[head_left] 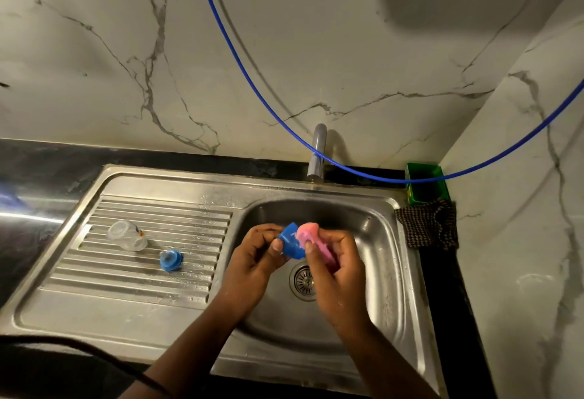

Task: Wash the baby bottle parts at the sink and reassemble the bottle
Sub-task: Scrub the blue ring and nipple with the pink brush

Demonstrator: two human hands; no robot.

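Observation:
Over the steel sink basin (373, 272), my left hand (252, 266) pinches a blue bottle cap (292, 242) between thumb and fingers. My right hand (338, 272) grips a pink sponge (313, 237) and presses it against the cap. On the ribbed drainboard (151, 272) to the left lies the clear bottle body (126, 236) on its side. A blue collar ring with the nipple (170, 260) sits just right of it.
A chrome tap (317, 155) stands behind the basin with no water visible. A blue hose (252, 82) loops across the marble wall. A green box (423, 185) and a dark checked cloth (426, 226) sit at the basin's right corner. The drain (303, 280) lies below my hands.

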